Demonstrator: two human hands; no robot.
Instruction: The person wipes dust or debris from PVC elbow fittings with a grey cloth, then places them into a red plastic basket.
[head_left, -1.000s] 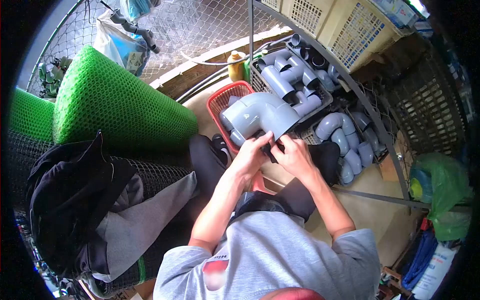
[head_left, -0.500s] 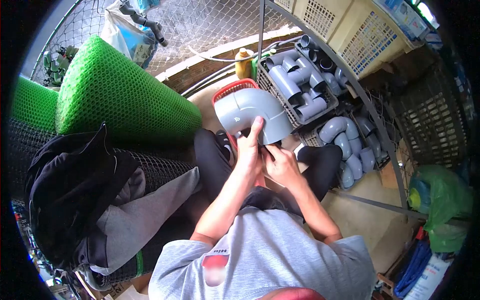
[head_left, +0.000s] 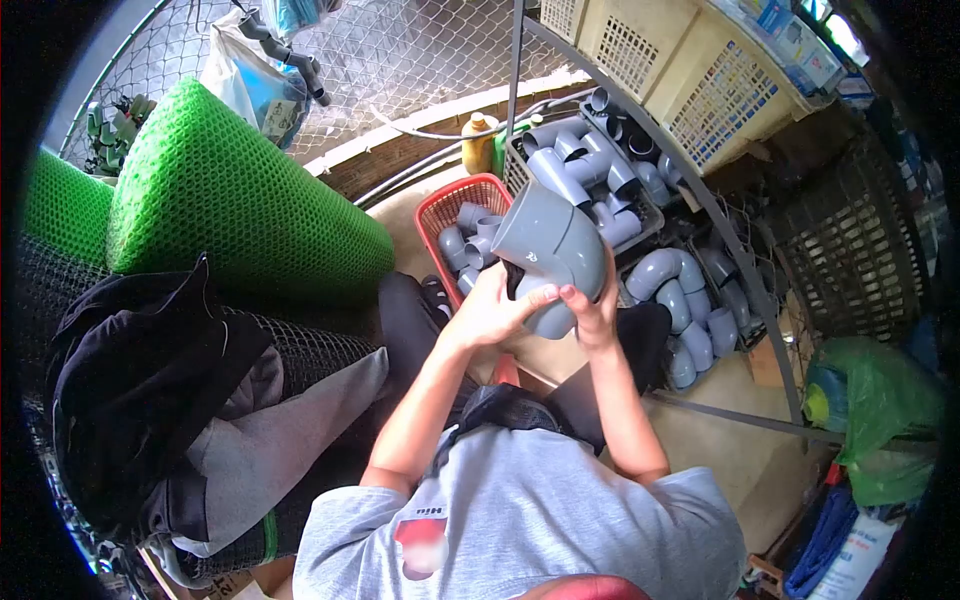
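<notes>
A large grey plastic pipe elbow (head_left: 550, 235) is held up in front of me by both hands. My left hand (head_left: 492, 308) grips its lower left side, thumb stretched across the front. On the lower right side my right hand (head_left: 596, 310) wraps round the bend, its thumb close to the left one. The far fingers are hidden behind the fitting. A dark patch beside my left fingers cannot be made out. Just beyond the elbow, a red basket (head_left: 428, 222) holds several smaller grey pipe fittings (head_left: 452, 245).
Behind, a grey crate (head_left: 642, 235) holds grey tees. Several grey elbows (head_left: 688, 290) lie to the right under a metal frame (head_left: 735, 240). A green mesh roll (head_left: 240, 190) and a dark jacket (head_left: 140, 370) are on the left. Cream crates (head_left: 690, 80) stand upper right.
The elbow has been turned, so one end now points up and left. My right hand has risen from below onto its right side. The red basket's contents now show.
</notes>
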